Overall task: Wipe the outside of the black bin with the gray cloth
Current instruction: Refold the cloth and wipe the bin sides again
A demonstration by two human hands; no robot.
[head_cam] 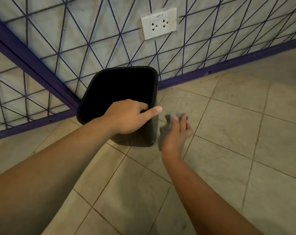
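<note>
Bin (150,133) stands on the floor in the wall corner; left hand (127,117) grips its near rim to steady it, while right hand (176,134) clutches the bunched cloth (166,128) just beside its side wall, ready to wipe.

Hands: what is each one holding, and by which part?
Left hand grips the black bin by its near rim, fingers inside. Right hand holds the bunched gray cloth around its middle, beside the bin.

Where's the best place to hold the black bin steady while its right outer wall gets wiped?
Probably the near rim of the black bin, from above: its mouth is open and upward, so fingers can hook inside, as the left hand does. That leaves the right wall free for the right hand with the gray cloth.
</note>
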